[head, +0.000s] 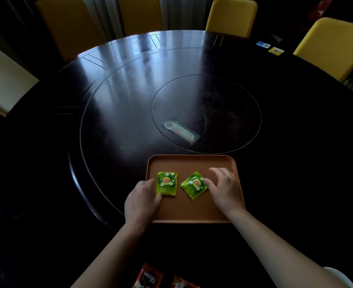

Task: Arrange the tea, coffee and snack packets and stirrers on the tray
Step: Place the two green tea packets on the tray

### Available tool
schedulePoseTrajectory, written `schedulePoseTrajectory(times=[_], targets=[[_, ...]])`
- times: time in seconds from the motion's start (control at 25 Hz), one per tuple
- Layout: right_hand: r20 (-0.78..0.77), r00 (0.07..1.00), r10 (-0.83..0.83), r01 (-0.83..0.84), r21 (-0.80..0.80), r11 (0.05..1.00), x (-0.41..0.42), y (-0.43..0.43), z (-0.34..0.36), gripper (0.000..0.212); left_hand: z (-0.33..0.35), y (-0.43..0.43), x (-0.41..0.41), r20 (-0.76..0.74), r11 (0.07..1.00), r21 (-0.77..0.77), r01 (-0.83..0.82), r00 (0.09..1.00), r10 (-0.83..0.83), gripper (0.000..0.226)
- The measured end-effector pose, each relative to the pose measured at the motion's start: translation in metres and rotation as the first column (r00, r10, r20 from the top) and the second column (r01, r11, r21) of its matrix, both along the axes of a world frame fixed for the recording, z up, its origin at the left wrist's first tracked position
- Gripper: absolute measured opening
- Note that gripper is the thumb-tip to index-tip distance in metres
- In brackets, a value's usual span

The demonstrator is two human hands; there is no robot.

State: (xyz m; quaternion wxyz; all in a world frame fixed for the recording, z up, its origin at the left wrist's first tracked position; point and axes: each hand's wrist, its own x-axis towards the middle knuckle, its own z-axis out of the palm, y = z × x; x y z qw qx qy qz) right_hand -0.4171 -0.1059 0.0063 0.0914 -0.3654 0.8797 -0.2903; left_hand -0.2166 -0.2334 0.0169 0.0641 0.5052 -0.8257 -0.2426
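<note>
An orange-brown tray [192, 162] sits on the dark round table in front of me. Two green tea packets lie flat in it. The left tea packet [167, 183] lies square to the tray, and my left hand [142, 201] pinches its lower left corner. The right tea packet [193, 186] is turned diamond-wise, and my right hand [223, 187] touches its right corner with spread fingers. A red coffee packet [148, 276] lies at the near table edge between my forearms, and a second red packet [182, 283] sits beside it, cut off by the frame.
A remote control in a clear sleeve [179, 130] lies on the table's inset disc beyond the tray. Small blue [263, 45] and yellow cards [275, 51] rest at the far right edge. Yellow chairs [231, 16] ring the table.
</note>
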Motion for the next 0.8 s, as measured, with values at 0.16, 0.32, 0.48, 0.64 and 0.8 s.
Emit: schedulePoseTrajectory(times=[0.16, 0.32, 0.48, 0.64, 0.8], targets=[[-0.121, 0.987, 0.108, -0.1, 0.065, 0.993, 0.022, 0.005, -0.024, 0.035, -0.01, 0.006, 0.0, 0.025, 0.901, -0.104, 0.421, 0.907, -0.421, 0.043], [-0.238, 0.948, 0.214, -0.171, 0.19, 0.967, 0.036, -0.006, -0.032, 0.04, -0.028, 0.005, -0.018, 0.216, 0.849, -0.032, 0.527, 0.833, -0.509, 0.054], [-0.191, 0.935, 0.298, -0.273, 0.145, 0.951, 0.028, -0.024, -0.029, 0.037, -0.034, -0.008, -0.027, 0.224, 0.859, -0.054, 0.509, 0.844, -0.486, 0.067], [-0.169, 0.943, 0.285, -0.276, 0.076, 0.958, 0.023, -0.026, -0.028, 0.037, -0.036, -0.014, -0.023, 0.201, 0.849, -0.128, 0.513, 0.852, -0.484, 0.06], [-0.193, 0.931, 0.309, -0.29, 0.12, 0.949, 0.026, -0.029, -0.032, 0.038, -0.039, -0.02, -0.023, 0.204, 0.851, -0.135, 0.507, 0.855, -0.476, 0.053]])
